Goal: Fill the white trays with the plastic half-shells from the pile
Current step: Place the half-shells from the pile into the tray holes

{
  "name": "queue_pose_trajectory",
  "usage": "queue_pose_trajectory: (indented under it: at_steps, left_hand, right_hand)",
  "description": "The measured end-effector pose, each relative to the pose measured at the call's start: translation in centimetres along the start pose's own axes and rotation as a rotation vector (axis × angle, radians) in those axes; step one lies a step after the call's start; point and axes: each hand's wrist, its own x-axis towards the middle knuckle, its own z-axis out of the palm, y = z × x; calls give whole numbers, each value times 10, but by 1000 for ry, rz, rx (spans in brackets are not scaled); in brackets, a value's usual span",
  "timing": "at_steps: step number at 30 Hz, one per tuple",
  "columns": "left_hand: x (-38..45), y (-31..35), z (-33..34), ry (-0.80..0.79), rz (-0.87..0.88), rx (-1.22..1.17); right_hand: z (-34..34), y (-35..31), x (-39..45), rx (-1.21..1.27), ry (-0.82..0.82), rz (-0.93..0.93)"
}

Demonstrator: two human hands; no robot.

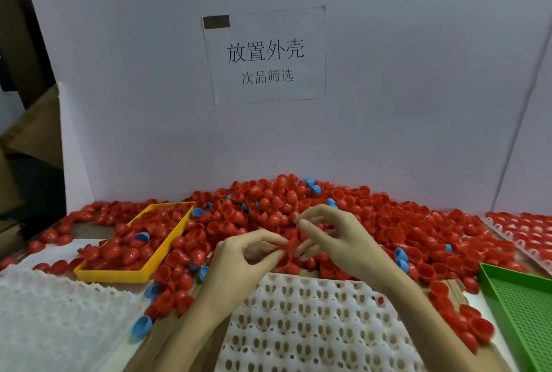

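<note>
Working at the near edge of the pile, both hands meet over the far rim of the white tray in front of the person. The left hand and right hand each pinch at the same red half-shell between fingertips, perhaps pulling nested pieces apart. That tray looks almost unfilled, with only one red spot showing in a pocket near its right edge. Another white tray at the left shows no shells, while a tray at the far right holds rows of red ones. Most of the filling appears yet to be done.
</note>
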Motion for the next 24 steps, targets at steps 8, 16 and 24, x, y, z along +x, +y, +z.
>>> queue_pose_trajectory:
  at_steps: [8,16,24]
  left_hand:
    - [-14,-45,-16,41,-24,481]
    - [-16,-51,5,76,-4,483]
    - [-13,-69,2,28,-127,568]
  right_hand:
    - [-25,11,-9,-112,50,24]
    - [-36,62,-54,-306,211,68]
    - [-31,77,-60,-402,296,-30]
